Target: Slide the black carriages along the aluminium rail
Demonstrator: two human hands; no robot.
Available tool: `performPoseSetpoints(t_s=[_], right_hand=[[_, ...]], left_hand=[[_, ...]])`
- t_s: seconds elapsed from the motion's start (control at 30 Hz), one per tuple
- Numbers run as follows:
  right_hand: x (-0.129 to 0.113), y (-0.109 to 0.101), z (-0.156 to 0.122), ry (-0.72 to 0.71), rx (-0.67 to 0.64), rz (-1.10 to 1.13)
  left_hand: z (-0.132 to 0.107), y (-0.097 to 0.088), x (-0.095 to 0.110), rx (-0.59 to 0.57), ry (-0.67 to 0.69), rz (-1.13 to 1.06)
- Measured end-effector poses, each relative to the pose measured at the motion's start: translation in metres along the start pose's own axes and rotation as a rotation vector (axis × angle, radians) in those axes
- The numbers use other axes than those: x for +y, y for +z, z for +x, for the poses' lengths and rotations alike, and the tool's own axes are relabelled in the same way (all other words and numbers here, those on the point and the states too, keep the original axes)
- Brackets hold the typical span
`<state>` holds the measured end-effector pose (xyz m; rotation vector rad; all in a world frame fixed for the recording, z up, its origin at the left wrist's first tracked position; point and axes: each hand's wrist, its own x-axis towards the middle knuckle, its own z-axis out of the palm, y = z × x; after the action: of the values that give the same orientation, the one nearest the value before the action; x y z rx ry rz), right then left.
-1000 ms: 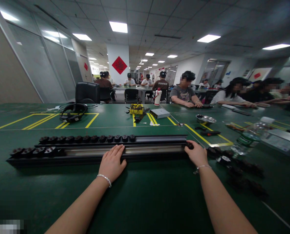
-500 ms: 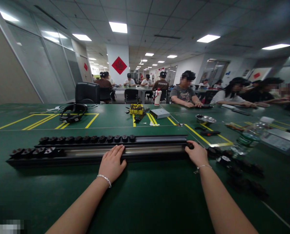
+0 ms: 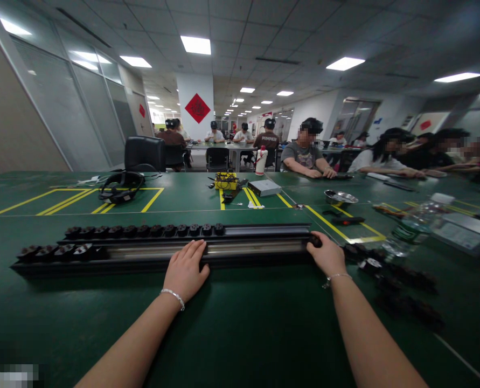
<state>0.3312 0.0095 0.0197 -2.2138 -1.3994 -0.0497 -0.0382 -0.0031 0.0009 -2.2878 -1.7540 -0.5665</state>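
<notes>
Two long black rails lie parallel across the green table, a front rail point(image 3: 240, 258) and a back rail point(image 3: 264, 230). My left hand point(image 3: 185, 268) grips the front rail near its middle, fingers over the top and thumb on the near side. At that rail's right end, my right hand point(image 3: 326, 254) pinches a small black part point(image 3: 314, 240) between thumb and fingers. Its contact with the rail is partly hidden. Several round black pieces point(image 3: 64, 251) sit in the left end of the front rail. A row of similar pieces point(image 3: 155, 230) fills the back rail's left half.
More black pieces point(image 3: 409, 280) lie right of my right hand. Beyond them stand a water bottle point(image 3: 411, 229) and a silver box point(image 3: 466, 233). A metal bowl point(image 3: 340, 198), a black headset point(image 3: 121, 187) and a yellow object with cables point(image 3: 226, 181) are farther back. A person point(image 3: 306, 153) sits across the table.
My right hand has shifted very slightly at the rail's end, still pinching the small black part. The left hand and both rails look unmoved.
</notes>
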Motion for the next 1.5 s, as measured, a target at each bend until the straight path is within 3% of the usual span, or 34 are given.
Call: performPoseSetpoints(t_s=[0.13, 0.93, 1.5], right_hand=[[-0.002, -0.002, -0.004, 0.066, 0.012, -0.026], [0.007, -0.003, 0.002, 0.096, -0.050, -0.026], [0.016, 0.002, 0.006, 0.096, 0.000, 0.000]], left_hand=[[0.000, 0.000, 0.000, 0.006, 0.000, -0.003], [0.000, -0.003, 0.001, -0.019, -0.006, -0.005], [0.000, -0.005, 0.002, -0.036, -0.022, -0.026]])
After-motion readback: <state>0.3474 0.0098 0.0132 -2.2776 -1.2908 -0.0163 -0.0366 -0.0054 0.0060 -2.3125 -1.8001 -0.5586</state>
